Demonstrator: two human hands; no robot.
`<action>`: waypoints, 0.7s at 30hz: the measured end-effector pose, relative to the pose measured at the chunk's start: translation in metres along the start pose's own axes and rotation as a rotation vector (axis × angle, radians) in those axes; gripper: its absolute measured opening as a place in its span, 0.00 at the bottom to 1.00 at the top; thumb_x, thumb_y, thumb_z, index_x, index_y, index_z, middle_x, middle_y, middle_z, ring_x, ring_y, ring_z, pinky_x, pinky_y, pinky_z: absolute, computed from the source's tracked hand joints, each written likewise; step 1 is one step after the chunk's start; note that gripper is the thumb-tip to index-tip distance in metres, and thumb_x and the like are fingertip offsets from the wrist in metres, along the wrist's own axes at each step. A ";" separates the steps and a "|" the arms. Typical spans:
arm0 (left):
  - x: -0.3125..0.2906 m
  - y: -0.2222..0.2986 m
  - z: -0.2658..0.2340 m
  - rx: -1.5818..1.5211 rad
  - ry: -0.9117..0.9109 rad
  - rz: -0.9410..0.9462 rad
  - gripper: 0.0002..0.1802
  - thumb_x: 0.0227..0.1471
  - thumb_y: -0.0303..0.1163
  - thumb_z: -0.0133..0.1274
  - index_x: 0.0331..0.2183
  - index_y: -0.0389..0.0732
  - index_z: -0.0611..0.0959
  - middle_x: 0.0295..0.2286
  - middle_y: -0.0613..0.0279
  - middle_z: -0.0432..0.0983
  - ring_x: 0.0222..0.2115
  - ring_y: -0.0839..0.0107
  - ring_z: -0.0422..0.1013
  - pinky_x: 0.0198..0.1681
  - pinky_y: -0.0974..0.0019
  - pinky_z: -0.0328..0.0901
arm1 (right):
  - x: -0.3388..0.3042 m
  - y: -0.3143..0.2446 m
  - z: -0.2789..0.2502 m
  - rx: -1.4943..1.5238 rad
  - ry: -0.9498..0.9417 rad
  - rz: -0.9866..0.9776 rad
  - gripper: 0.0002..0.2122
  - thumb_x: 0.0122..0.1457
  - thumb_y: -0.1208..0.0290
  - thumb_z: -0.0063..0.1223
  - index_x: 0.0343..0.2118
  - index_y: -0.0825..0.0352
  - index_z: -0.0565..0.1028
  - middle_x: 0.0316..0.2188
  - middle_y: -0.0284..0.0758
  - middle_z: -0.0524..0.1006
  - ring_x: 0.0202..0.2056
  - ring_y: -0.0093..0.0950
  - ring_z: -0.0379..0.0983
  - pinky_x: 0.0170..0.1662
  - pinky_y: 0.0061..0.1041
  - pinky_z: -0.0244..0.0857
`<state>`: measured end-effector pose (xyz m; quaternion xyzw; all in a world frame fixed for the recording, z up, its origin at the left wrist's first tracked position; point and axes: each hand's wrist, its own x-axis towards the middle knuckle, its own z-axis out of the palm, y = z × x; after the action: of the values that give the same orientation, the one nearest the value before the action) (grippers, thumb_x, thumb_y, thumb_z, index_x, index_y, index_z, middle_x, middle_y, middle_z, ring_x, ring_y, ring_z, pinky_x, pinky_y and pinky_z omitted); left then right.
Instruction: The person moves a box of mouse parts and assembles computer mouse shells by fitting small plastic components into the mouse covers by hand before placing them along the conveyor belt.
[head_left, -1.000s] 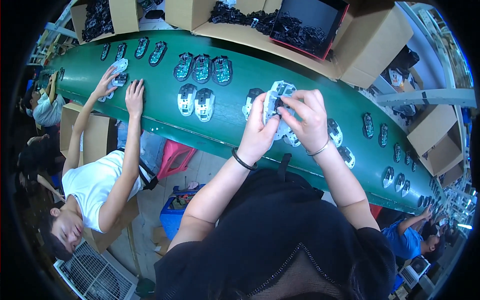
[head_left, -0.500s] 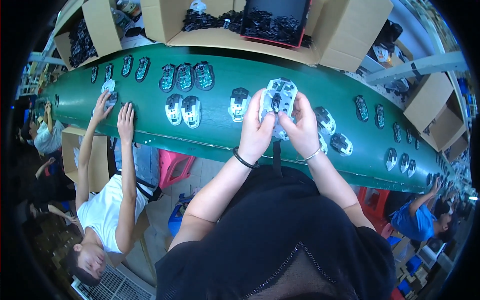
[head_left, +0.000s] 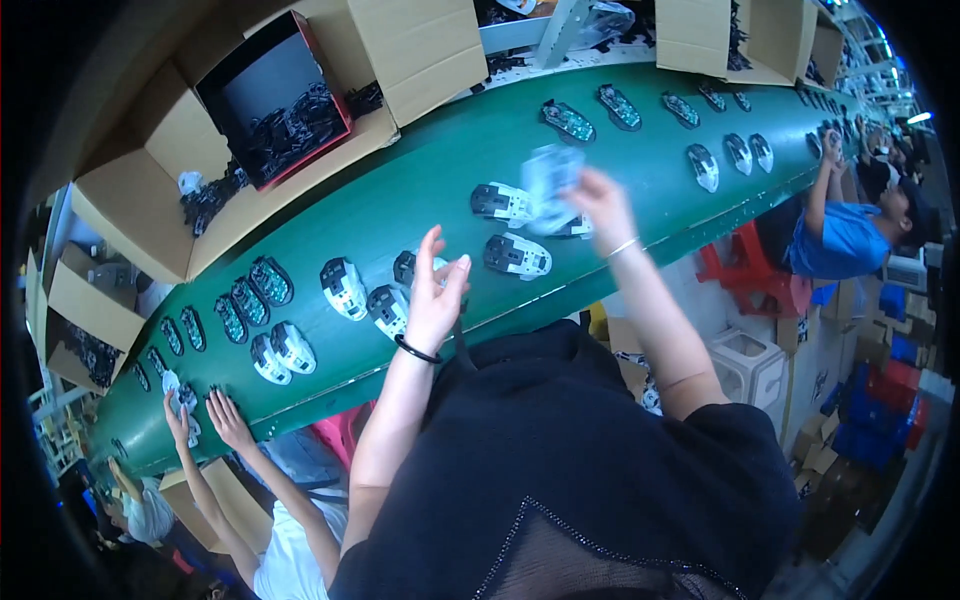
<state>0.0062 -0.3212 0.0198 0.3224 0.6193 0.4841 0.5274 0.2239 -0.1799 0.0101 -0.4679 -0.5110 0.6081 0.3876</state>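
Observation:
My right hand (head_left: 603, 210) pinches a pale computer mouse shell (head_left: 550, 185) along its edge, smeared by motion. It is held over the green conveyor belt, above a few white and black mouse shells. Of these, one shell (head_left: 500, 202) lies to its left, another (head_left: 517, 257) lower down, and one is partly covered by the held piece. My left hand (head_left: 437, 295) is open and holds nothing, fingers apart, over the near half of the belt. Just left of it lie more mouse shells (head_left: 344, 289), one partly hidden behind its fingers.
Mouse bases with green circuit boards (head_left: 568, 121) lie along the belt's far side. Beyond the belt stands a cardboard box (head_left: 150, 190) with a black tray (head_left: 275, 100) of small black parts. A co-worker's hands (head_left: 228, 420) work at the left; another person in blue (head_left: 850, 235) sits right.
The view has swung to the right. Both hands held the mouse shell before; now my left hand has let go, and my right hand has carried it rightward over the other shells.

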 end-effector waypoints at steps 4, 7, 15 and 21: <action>0.011 -0.073 -0.044 0.925 0.245 0.288 0.29 0.42 0.36 0.56 0.49 0.43 0.69 0.51 0.45 0.55 0.50 0.45 0.56 0.53 0.49 0.51 | 0.035 0.046 -0.185 -1.340 0.610 -0.448 0.20 0.37 0.79 0.56 0.39 0.62 0.74 0.31 0.40 0.69 0.35 0.39 0.65 0.40 0.35 0.61; 0.002 -0.066 -0.059 1.377 0.340 0.173 0.37 0.43 0.53 0.53 0.54 0.57 0.64 0.57 0.53 0.47 0.58 0.45 0.41 0.52 0.34 0.44 | 0.039 0.070 -0.243 -1.675 0.647 -0.302 0.20 0.40 0.74 0.58 0.41 0.60 0.74 0.34 0.36 0.68 0.37 0.36 0.64 0.42 0.31 0.61; -0.007 -0.077 -0.092 1.530 0.300 -0.131 0.38 0.42 0.61 0.50 0.53 0.55 0.66 0.59 0.57 0.41 0.59 0.47 0.37 0.54 0.31 0.36 | -0.002 0.047 -0.092 -1.132 -0.174 -0.425 0.29 0.38 0.65 0.64 0.48 0.57 0.69 0.47 0.40 0.67 0.49 0.38 0.61 0.50 0.35 0.56; -0.002 -0.069 -0.071 0.766 0.352 0.299 0.31 0.43 0.41 0.58 0.49 0.44 0.70 0.53 0.48 0.55 0.54 0.51 0.52 0.53 0.51 0.51 | -0.004 0.049 -0.056 -0.755 -0.302 -0.063 0.32 0.38 0.70 0.64 0.51 0.60 0.66 0.43 0.38 0.72 0.44 0.30 0.68 0.46 0.29 0.61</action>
<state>-0.0540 -0.3635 -0.0465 0.4931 0.7809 0.3381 0.1807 0.2796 -0.1775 -0.0400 -0.4669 -0.7634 0.4277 0.1277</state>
